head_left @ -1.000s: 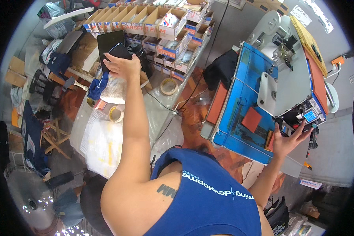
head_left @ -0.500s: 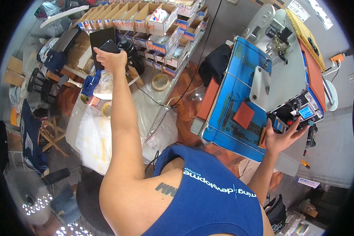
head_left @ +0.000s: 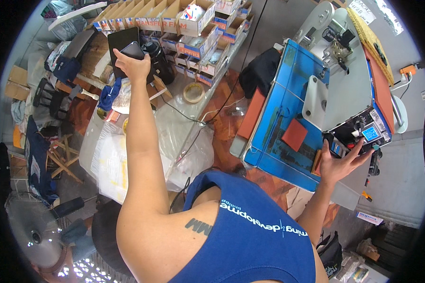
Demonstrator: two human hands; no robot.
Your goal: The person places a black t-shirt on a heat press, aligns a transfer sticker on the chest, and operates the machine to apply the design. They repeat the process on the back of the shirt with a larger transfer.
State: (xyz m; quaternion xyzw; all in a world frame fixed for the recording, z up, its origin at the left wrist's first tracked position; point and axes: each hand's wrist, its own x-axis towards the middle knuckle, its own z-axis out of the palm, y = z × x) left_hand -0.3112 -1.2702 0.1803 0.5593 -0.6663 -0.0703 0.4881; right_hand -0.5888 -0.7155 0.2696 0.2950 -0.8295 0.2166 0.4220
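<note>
At the upper left, my left hand (head_left: 134,67) is closed on a dark smartphone (head_left: 133,50), gripping its lower edges with thumb and fingers. The phone is in front of an upright black tablet-like panel (head_left: 122,43). On the right, my right hand (head_left: 339,162) spreads its fingers against the control box (head_left: 356,133) of a blue-bed press machine (head_left: 281,104). Its fingertips reach beside a small lit blue screen (head_left: 372,134) and a green button (head_left: 375,147). My thumb is by a black part (head_left: 327,137) at the box's near edge.
Cardboard bins (head_left: 151,21) line the back of the left table. A tape roll (head_left: 193,93), clear plastic sheeting (head_left: 193,141) and a black cable lie there. A red-brown pad (head_left: 294,134) rests on the blue bed. A fan (head_left: 35,231) stands at lower left.
The whole view has shifted slightly. My left hand has tilted a little on the phone, still holding it. My right hand stays at the control box with little visible movement.
</note>
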